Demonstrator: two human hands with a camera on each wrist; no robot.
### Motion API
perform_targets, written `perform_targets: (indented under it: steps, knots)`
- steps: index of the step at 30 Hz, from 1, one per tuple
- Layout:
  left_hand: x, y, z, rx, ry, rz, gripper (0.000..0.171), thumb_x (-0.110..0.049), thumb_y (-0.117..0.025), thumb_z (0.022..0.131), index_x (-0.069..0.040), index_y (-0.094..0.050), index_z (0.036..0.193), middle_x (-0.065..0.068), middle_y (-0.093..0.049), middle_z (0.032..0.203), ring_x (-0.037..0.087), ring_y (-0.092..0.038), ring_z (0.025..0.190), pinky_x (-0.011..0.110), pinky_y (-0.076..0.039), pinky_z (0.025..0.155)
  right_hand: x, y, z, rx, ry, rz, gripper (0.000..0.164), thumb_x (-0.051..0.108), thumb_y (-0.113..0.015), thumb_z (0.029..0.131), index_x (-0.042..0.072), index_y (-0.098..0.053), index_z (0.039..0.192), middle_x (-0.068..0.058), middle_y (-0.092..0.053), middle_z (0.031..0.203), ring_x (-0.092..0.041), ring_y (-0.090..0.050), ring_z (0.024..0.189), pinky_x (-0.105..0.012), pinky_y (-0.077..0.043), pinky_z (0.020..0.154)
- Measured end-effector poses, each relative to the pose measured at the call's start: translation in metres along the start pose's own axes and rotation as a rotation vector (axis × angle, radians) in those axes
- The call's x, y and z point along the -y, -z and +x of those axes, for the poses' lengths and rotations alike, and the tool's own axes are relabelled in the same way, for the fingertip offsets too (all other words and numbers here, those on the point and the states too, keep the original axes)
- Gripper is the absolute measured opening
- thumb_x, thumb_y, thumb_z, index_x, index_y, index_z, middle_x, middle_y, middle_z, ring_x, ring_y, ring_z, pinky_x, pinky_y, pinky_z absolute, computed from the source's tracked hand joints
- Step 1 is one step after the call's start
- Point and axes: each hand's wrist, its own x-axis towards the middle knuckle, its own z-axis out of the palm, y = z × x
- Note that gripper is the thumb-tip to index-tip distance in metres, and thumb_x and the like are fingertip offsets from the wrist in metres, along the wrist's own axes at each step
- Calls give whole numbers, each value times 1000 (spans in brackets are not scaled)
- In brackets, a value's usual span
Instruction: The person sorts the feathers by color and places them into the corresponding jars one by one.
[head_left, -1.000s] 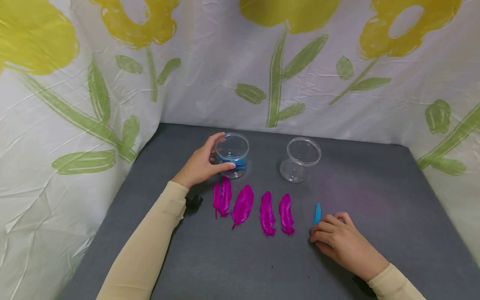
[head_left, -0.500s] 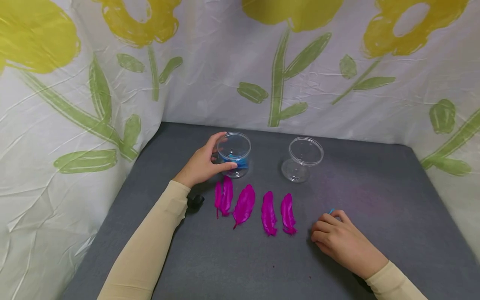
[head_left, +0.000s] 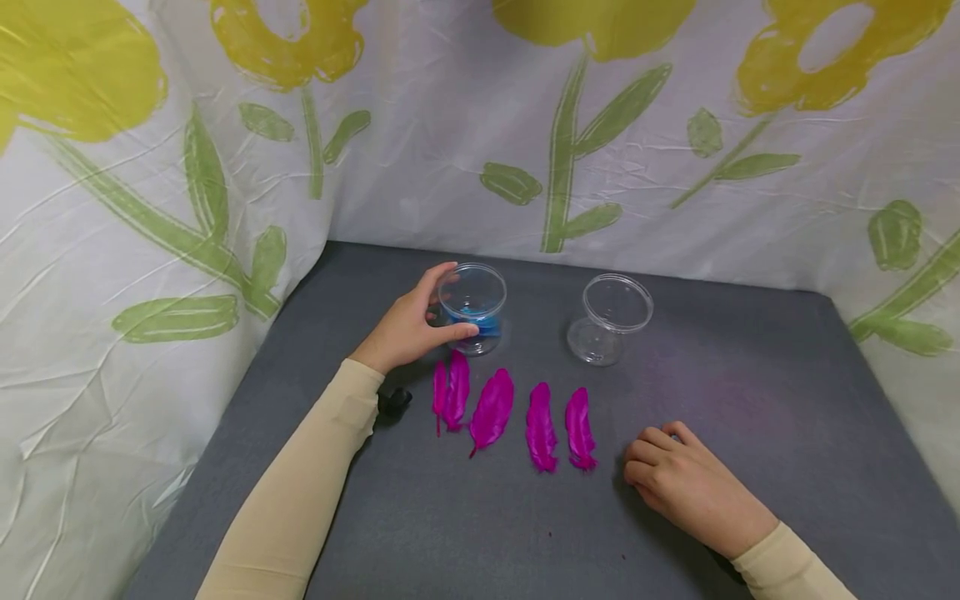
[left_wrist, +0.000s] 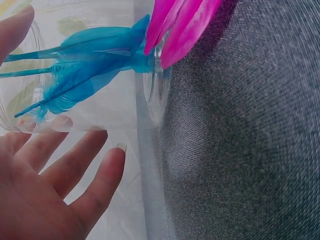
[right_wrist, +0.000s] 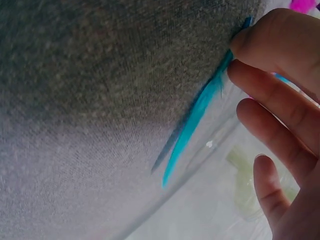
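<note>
My left hand (head_left: pixel 408 329) grips a clear plastic jar (head_left: pixel 480 316) from its left side, thumb in front and fingers behind. Several blue feathers (left_wrist: pixel 90 65) lean inside it, quills toward the rim. To the right, low over the grey table, my right hand (head_left: pixel 693 492) pinches a single blue feather (right_wrist: pixel 192 120) near its quill end between thumb and fingertip. A dark shadow runs beside that feather on the cloth. From the head view the fingers almost fully hide it. Several magenta feathers (head_left: pixel 492 408) lie in a row between the hands.
A second clear jar (head_left: pixel 618 331) stands at the back of the table (head_left: pixel 450 533), right of the held one. Behind the table hangs a white curtain (head_left: pixel 420 167) with painted yellow flowers. A black wrist device (head_left: pixel 393 403) sits under the left wrist.
The blue feather, which stuck out flat beyond the right fingers, has swung out of sight behind them. My left hand keeps its grip on the jar. The head view has shifted slightly.
</note>
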Motion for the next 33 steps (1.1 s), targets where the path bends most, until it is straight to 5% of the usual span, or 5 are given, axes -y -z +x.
perform_targets:
  steps: [12, 17, 26, 33]
  knots:
    - [-2, 4, 1, 0, -6, 1, 104, -60, -86, 88, -41, -23, 169, -7, -44, 171, 31, -54, 151, 54, -51, 118, -2, 2, 5, 19, -1, -15, 20, 4, -76, 77, 22, -66, 78, 9, -60, 85, -15, -56, 87, -40, -43, 82]
    - [-3, 4, 1, 4, -12, 4, 103, -60, -85, 89, -41, -23, 169, -8, -44, 171, 29, -55, 150, 53, -51, 118, -3, 0, 8, 1, -14, 2, 21, 9, -84, 78, 23, -68, 82, 10, -62, 86, -14, -57, 87, -39, -44, 81]
    - [-2, 4, 2, -5, -14, -1, 103, -59, -86, 88, -41, -24, 168, -7, -45, 170, 29, -55, 150, 53, -52, 117, -10, 0, 32, -71, -72, 201, 10, 13, -73, 97, 22, -72, 93, 13, -68, 94, -9, -61, 94, -36, -44, 89]
    - [1, 0, 0, 0, -7, -8, 102, -57, -87, 88, -43, -24, 168, -8, -45, 170, 29, -55, 149, 51, -52, 116, -15, 6, 68, -102, -106, 326, 25, 7, -87, 85, 25, -72, 94, 19, -66, 95, -5, -62, 99, -31, -41, 89]
